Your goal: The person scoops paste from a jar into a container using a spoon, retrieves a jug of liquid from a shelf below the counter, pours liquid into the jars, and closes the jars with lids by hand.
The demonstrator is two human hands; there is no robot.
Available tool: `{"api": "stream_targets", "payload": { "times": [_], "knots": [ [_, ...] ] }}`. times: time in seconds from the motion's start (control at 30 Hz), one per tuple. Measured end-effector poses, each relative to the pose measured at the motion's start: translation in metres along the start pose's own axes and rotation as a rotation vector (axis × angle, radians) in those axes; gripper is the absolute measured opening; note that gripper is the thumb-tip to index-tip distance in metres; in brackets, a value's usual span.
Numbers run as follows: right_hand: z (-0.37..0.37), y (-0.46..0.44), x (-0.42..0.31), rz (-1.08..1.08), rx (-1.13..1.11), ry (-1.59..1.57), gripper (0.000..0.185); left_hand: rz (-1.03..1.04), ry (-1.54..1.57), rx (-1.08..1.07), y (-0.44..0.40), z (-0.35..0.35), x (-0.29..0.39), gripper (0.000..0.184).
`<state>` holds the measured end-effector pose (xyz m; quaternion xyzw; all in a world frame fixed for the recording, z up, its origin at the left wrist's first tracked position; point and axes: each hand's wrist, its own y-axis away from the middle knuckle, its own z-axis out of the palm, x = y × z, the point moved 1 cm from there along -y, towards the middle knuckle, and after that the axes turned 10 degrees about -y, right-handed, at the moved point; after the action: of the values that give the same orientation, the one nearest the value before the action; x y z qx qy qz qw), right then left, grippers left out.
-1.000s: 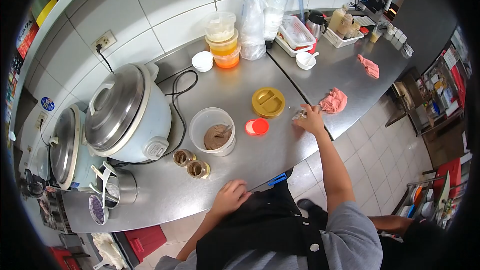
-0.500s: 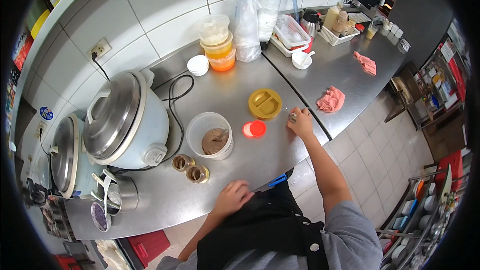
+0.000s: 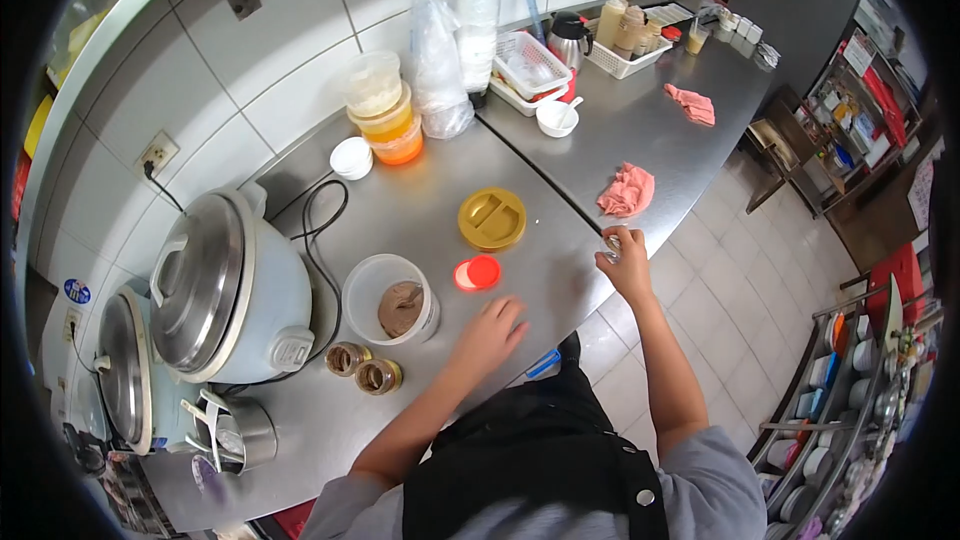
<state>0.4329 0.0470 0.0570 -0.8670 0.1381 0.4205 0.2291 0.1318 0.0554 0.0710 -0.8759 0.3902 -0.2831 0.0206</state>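
Observation:
My right hand is closed at the counter's front edge, near the seam between two counter sections. It pinches a small shiny, clear-looking piece whose kind I cannot make out. Over the steel counter is my left hand, fingers apart and nothing in them, slightly blurred. Just beyond it lie two overlapping red lids. Behind those is a round gold lid. To the left stands a clear plastic tub holding a brown paste and a utensil. Two open, brown-smeared jars sit beside the tub.
Pink cloths lie on the right counter section. A white bowl with a spoon stands behind. Large cookers and a metal pot occupy the left. Stacked tubs stand by the wall.
My left hand has risen from the front edge over the counter, its fingers spreading. My right hand, still holding the small piece, is now closer to the counter's edge. The view has shifted.

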Motion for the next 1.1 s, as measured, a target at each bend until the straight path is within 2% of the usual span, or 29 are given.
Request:
{"api": "stream_targets", "payload": {
  "times": [0.13, 0.2, 0.23, 0.37, 0.43, 0.53, 0.6, 0.73, 0.87, 0.9, 0.97, 1.0, 1.07, 1.1],
  "knots": [
    [-0.041, 0.011, 0.007, 0.006, 0.053, -0.011, 0.044, 0.065, -0.139, 0.063, -0.067, 0.052, -0.003, 0.028],
    [-0.062, 0.016, 0.02, 0.034, 0.088, 0.012, 0.043, -0.017, -0.28, -0.089, -0.102, 0.078, -0.006, 0.031],
    [-0.074, 0.019, 0.025, 0.082, 0.091, 0.007, 0.042, -0.011, -0.283, -0.096, -0.116, 0.09, -0.007, 0.031],
    [-0.128, 0.032, 0.062, 0.073, 0.148, 0.05, 0.04, -0.149, -0.628, 0.095, -0.165, 0.141, -0.022, 0.023],
    [-0.163, 0.039, 0.08, 0.15, 0.187, 0.038, 0.04, -0.315, -0.592, -0.093, -0.181, 0.151, -0.028, 0.018],
    [-0.212, 0.051, 0.12, 0.275, 0.238, 0.018, 0.039, -0.344, -0.659, 0.024, -0.181, 0.155, -0.024, 0.01],
    [-0.244, 0.058, 0.151, 0.325, 0.29, -0.007, 0.039, -0.399, -0.596, 0.018, -0.182, 0.152, -0.031, 0.01],
    [-0.303, 0.063, 0.207, 0.406, 0.306, 0.044, 0.04, -0.471, -0.665, 0.024, -0.183, 0.156, -0.032, 0.011],
    [-0.338, 0.045, 0.233, 0.393, 0.319, -0.001, 0.039, -0.584, -0.621, 0.047, -0.186, 0.16, -0.038, 0.013],
    [-0.343, 0.038, 0.237, 0.393, 0.312, -0.008, 0.039, -0.585, -0.623, 0.049, -0.186, 0.164, -0.031, 0.013],
    [-0.35, 0.024, 0.249, 0.376, 0.309, -0.019, 0.039, -0.384, -0.543, 0.288, -0.201, 0.163, 0.003, 0.023],
    [-0.353, 0.015, 0.253, 0.388, 0.319, -0.017, 0.039, -0.371, -0.541, 0.279, -0.218, 0.166, 0.029, 0.023],
    [-0.36, -0.004, 0.257, 0.346, 0.323, -0.085, 0.039, -0.224, -0.187, 0.337, -0.252, 0.184, 0.103, 0.032],
    [-0.36, -0.012, 0.267, 0.337, 0.32, -0.104, 0.039, -0.145, -0.179, 0.291, -0.269, 0.198, 0.131, 0.033]
  ]
}}
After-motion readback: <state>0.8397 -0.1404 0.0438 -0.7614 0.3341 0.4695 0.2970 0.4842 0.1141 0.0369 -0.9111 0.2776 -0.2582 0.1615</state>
